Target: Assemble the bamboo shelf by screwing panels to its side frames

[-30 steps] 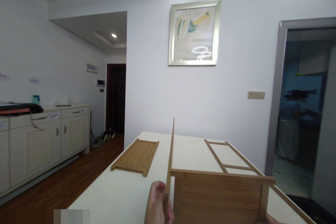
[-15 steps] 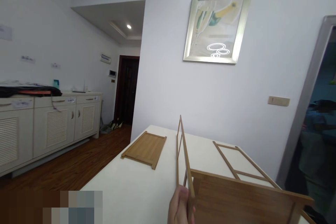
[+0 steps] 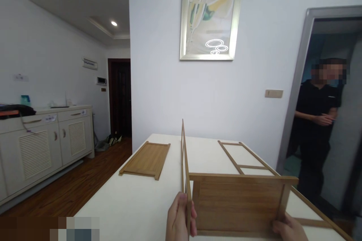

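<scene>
Left hand (image 3: pixel 181 221) fingers closed around upright side frame (image 3: pixel 184 165). Right hand (image 3: pixel 288 229) gripping lower corner of shelf panel (image 3: pixel 240 203), standing on edge on table (image 3: pixel 135 203). Panel judged light, rigid, smooth; slender rails likely fragile. Best held at corner posts.

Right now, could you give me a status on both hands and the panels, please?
Left hand grips upright frame. Right hand holds shelf panel on edge. Loose panel and frame flat on table. Person in doorway.
</scene>
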The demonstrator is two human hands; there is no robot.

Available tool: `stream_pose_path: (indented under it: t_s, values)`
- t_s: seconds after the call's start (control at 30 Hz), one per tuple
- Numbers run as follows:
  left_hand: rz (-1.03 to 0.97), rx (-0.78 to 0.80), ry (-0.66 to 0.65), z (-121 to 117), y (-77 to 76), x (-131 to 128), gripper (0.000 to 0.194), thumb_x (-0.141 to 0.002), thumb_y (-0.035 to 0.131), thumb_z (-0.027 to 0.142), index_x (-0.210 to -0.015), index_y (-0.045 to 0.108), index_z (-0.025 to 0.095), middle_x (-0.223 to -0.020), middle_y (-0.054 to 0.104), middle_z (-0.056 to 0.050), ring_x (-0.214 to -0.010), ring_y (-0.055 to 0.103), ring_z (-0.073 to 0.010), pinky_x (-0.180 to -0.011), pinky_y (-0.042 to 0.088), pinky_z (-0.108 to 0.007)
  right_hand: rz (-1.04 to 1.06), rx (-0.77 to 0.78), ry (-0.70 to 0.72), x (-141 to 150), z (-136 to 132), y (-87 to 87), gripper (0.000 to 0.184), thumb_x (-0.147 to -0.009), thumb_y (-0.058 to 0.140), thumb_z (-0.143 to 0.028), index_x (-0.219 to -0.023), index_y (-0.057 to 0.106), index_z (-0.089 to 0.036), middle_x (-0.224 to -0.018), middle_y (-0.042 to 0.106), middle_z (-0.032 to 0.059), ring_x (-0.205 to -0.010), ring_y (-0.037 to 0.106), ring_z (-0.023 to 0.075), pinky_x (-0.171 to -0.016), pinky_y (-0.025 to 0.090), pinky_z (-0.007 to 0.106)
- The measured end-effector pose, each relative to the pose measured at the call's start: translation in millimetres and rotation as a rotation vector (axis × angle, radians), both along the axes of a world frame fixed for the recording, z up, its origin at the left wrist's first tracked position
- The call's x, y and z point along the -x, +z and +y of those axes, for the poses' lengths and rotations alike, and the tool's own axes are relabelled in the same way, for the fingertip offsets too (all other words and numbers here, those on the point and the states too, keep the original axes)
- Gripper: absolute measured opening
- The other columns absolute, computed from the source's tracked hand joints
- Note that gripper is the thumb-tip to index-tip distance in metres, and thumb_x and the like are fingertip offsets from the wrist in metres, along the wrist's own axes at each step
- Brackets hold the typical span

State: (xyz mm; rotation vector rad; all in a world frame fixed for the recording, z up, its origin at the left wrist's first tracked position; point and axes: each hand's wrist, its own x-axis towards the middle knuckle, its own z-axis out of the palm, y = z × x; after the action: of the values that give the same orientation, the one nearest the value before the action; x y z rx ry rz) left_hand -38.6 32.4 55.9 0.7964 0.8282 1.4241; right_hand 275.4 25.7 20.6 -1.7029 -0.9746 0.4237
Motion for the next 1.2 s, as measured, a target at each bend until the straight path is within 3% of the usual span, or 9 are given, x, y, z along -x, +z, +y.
stream_pose_path:
  t_s: [0.1,0.27,0.5,0.7,0.93,1.2]
  values:
    - [0.017,0.018,-0.024,-3.6,-3.9,0.4,0.070,-0.064,0.050,0.085,-0.062,0.056,0.016,-0.043,0.051,0.001,-0.032,0.039,-0.0074,-0.035,0.024,-0.020,0.018,-0.044,0.003,2.4,-1.4,-1.6,0.011,-0.047,0.045,-0.028,-0.053,0.050,-0.022,-0.047,0.048,-0.0010,-0.053,0.042,0.0173,-0.052,0.034,0.030]
    - [0.102,-0.005,-0.060,-3.8,-7.6,2.9,0.073,-0.064,0.044,0.089,-0.047,0.048,0.018,-0.032,0.034,0.004,-0.030,0.026,-0.0049,-0.036,0.013,-0.020,0.065,-0.085,0.011,7.4,-4.2,-3.0,0.015,-0.047,0.044,-0.027,-0.058,0.052,-0.021,-0.048,0.045,-0.0028,-0.053,0.038,0.0150,-0.051,0.031,0.028]
    - [0.182,-0.024,-0.035,15.0,-16.4,15.7,0.072,-0.066,0.040,0.089,-0.042,0.035,0.021,-0.033,0.027,0.005,-0.032,0.023,-0.0059,-0.037,0.012,-0.022,0.101,-0.082,0.045,12.8,-4.3,-2.7,0.020,-0.045,0.043,-0.027,-0.058,0.054,-0.020,-0.052,0.050,-0.0011,-0.056,0.042,0.0165,-0.052,0.032,0.028]
    - [0.159,-0.056,0.043,14.2,-9.1,20.3,0.064,-0.078,0.042,0.076,-0.046,0.033,0.021,-0.036,0.027,0.006,-0.034,0.022,-0.0056,-0.039,0.012,-0.021,0.143,-0.041,0.047,17.3,-7.5,4.6,0.015,-0.045,0.044,-0.026,-0.056,0.051,-0.021,-0.049,0.045,-0.0019,-0.055,0.038,0.0158,-0.052,0.029,0.028]
    - [0.142,-0.054,0.058,11.3,-6.6,19.5,0.063,-0.076,0.045,0.075,-0.046,0.032,0.022,-0.036,0.026,0.006,-0.035,0.020,-0.0053,-0.038,0.011,-0.020,0.162,-0.022,0.031,17.4,-6.6,4.7,0.015,-0.044,0.044,-0.024,-0.057,0.053,-0.021,-0.047,0.043,-0.0017,-0.054,0.036,0.0163,-0.053,0.028,0.030]
    - [0.111,0.026,-0.071,18.1,-18.6,20.0,0.065,-0.065,0.051,0.082,-0.042,0.035,0.023,-0.032,0.030,0.004,-0.030,0.025,-0.0065,-0.036,0.013,-0.021,0.119,-0.023,0.033,16.9,-6.6,0.8,0.012,-0.047,0.044,-0.023,-0.056,0.052,-0.021,-0.047,0.045,-0.0013,-0.054,0.038,0.0158,-0.053,0.028,0.029]
